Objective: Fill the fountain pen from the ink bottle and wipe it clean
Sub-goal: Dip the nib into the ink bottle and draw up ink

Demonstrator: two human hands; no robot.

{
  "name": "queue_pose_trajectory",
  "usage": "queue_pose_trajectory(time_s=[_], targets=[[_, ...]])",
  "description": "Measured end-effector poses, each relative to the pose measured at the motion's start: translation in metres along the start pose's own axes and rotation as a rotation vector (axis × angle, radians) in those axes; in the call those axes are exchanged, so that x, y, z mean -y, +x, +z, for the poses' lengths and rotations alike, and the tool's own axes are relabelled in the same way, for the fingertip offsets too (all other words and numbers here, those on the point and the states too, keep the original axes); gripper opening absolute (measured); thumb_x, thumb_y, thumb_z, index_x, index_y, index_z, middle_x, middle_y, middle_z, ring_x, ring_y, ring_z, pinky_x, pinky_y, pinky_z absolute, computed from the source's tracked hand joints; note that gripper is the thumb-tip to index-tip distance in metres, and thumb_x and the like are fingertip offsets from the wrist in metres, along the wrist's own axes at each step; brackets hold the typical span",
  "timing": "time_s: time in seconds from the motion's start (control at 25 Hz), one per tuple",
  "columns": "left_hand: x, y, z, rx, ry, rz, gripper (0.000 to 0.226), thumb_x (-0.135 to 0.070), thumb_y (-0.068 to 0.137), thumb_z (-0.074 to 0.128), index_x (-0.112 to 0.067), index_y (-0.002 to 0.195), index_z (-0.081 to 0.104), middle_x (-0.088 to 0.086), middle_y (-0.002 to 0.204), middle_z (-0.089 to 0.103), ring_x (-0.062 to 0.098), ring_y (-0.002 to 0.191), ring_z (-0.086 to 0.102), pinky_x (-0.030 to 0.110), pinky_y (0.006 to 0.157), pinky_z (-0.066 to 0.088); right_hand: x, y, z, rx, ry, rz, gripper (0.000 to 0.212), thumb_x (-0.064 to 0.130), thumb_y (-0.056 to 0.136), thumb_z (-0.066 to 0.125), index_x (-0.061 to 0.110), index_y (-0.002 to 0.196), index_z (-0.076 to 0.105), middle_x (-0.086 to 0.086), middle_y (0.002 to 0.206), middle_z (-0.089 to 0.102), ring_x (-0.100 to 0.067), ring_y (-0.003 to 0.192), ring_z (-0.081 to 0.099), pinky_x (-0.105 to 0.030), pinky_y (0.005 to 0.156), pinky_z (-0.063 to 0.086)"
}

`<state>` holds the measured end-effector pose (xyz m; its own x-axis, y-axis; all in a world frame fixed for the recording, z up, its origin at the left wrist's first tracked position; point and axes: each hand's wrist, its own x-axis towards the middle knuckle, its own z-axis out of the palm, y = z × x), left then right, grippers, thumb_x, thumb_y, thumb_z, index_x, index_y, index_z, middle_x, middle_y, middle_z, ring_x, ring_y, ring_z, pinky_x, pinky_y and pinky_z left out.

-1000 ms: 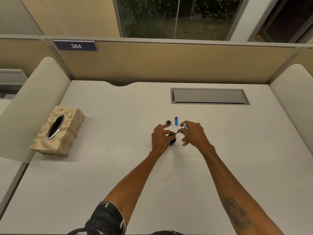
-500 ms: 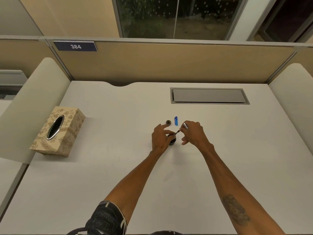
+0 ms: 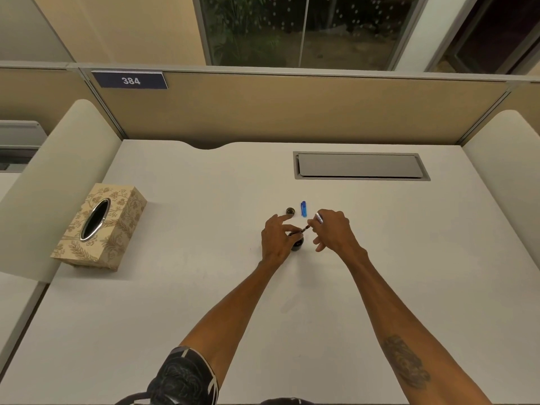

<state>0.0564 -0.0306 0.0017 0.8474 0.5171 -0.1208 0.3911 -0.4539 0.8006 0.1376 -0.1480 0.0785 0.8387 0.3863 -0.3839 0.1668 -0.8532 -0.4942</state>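
One ink bottle (image 3: 297, 244), one fountain pen (image 3: 313, 223), one bottle cap (image 3: 290, 211), one blue pen cap (image 3: 304, 208). Your left hand (image 3: 277, 241) wrapped the bottle mid-desk; your right hand (image 3: 333, 230) pinched the pen, tip at its mouth.

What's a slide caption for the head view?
Left hand steadies the ink bottle while right hand angles the fountain pen toward it.

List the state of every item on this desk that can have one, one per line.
ink bottle: open, upright, steadied by left hand
bottle cap: off, lying on desk
fountain pen: uncapped, tilted, tip at bottle mouth, held by right hand
blue pen cap: off, lying on desk
tissue box: no tissue showing
desk cable hatch: closed
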Motion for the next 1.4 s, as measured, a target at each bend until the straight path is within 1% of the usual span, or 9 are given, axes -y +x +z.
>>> queue_pose_trajectory(time_s=[0.08,0.28,0.4,0.52,0.64,0.84,1.0,1.24,1.4], targets=[[-0.0002,-0.0002,-0.0001,0.004,0.005,-0.008,0.021,-0.026,0.085,0.075,-0.016,0.102,0.080,-0.001,0.142,0.058,0.024,0.142,0.036,0.043,0.118,0.026,-0.0002,0.0005,-0.0013,-0.006,0.019,0.013,0.038,0.043,0.093,0.060,0.008,0.108,0.062,-0.011,0.096,0.073,-0.029,0.085,0.071,-0.044,0.084,0.058],[0.0000,-0.0008,-0.0010,0.002,0.006,0.010,0.018,-0.025,0.084,0.075,-0.017,0.099,0.080,-0.002,0.141,0.059,0.024,0.142,0.036,0.041,0.116,0.026,-0.0012,0.0011,-0.0025,0.019,0.018,-0.029,0.022,0.027,0.092,0.066,0.011,0.106,0.063,-0.011,0.093,0.073,-0.030,0.087,0.070,-0.045,0.084,0.058],[0.0008,-0.0012,-0.0003,0.000,-0.006,0.013,0.018,-0.025,0.084,0.075,-0.017,0.100,0.080,-0.002,0.141,0.059,0.024,0.142,0.036,0.042,0.116,0.027,-0.0004,0.0003,-0.0020,-0.023,0.068,0.012,0.027,0.034,0.095,0.060,0.007,0.099,0.064,-0.012,0.084,0.074,-0.029,0.075,0.074,-0.041,0.080,0.060],[0.0007,0.0000,-0.0005,-0.004,-0.004,0.008,0.018,-0.026,0.084,0.076,-0.017,0.099,0.080,-0.002,0.141,0.059,0.024,0.141,0.037,0.044,0.117,0.029,0.0016,-0.0002,-0.0052,-0.019,0.087,0.034,0.028,0.035,0.091,0.067,0.007,0.096,0.063,-0.013,0.082,0.074,-0.027,0.068,0.075,-0.038,0.077,0.061],[0.0003,0.0003,-0.0003,-0.005,-0.004,0.010,0.018,-0.026,0.083,0.076,-0.017,0.098,0.081,-0.001,0.140,0.060,0.024,0.141,0.038,0.044,0.117,0.029,-0.0008,0.0015,-0.0038,0.007,0.035,-0.009,0.017,0.025,0.092,0.066,0.010,0.099,0.062,-0.012,0.082,0.075,-0.027,0.073,0.074,-0.040,0.082,0.059],[-0.0002,-0.0004,-0.0007,-0.007,-0.012,0.007,0.019,-0.025,0.083,0.076,-0.017,0.099,0.080,-0.001,0.140,0.060,0.024,0.141,0.038,0.044,0.117,0.029,-0.0003,-0.0013,-0.0030,-0.025,0.062,0.015,0.030,0.034,0.092,0.064,0.005,0.101,0.064,-0.013,0.083,0.075,-0.028,0.072,0.074,-0.041,0.082,0.059],[-0.0003,0.0002,0.0000,-0.004,0.003,0.015,0.019,-0.026,0.083,0.076,-0.017,0.099,0.081,0.000,0.140,0.060,0.025,0.140,0.039,0.045,0.116,0.031,0.0002,0.0013,-0.0045,0.006,-0.001,-0.021,0.026,0.024,0.088,0.072,0.008,0.107,0.064,-0.013,0.094,0.073,-0.032,0.088,0.070,-0.043,0.086,0.058],[0.0016,0.0010,0.0009,-0.009,0.008,0.012,0.018,-0.026,0.083,0.076,-0.018,0.099,0.080,-0.001,0.140,0.060,0.025,0.139,0.040,0.046,0.115,0.031,0.0009,-0.0030,-0.0043,-0.020,0.107,0.029,0.021,0.031,0.092,0.065,0.011,0.097,0.060,-0.010,0.082,0.071,-0.026,0.066,0.074,-0.035,0.071,0.062],[0.0017,0.0007,0.0011,-0.009,-0.007,0.007,0.018,-0.026,0.082,0.077,-0.018,0.098,0.081,-0.001,0.140,0.060,0.024,0.140,0.039,0.047,0.115,0.031,-0.0001,-0.0011,-0.0018,0.017,0.038,-0.031,0.019,0.024,0.093,0.065,0.009,0.105,0.064,-0.012,0.091,0.073,-0.029,0.083,0.071,-0.044,0.082,0.059]])
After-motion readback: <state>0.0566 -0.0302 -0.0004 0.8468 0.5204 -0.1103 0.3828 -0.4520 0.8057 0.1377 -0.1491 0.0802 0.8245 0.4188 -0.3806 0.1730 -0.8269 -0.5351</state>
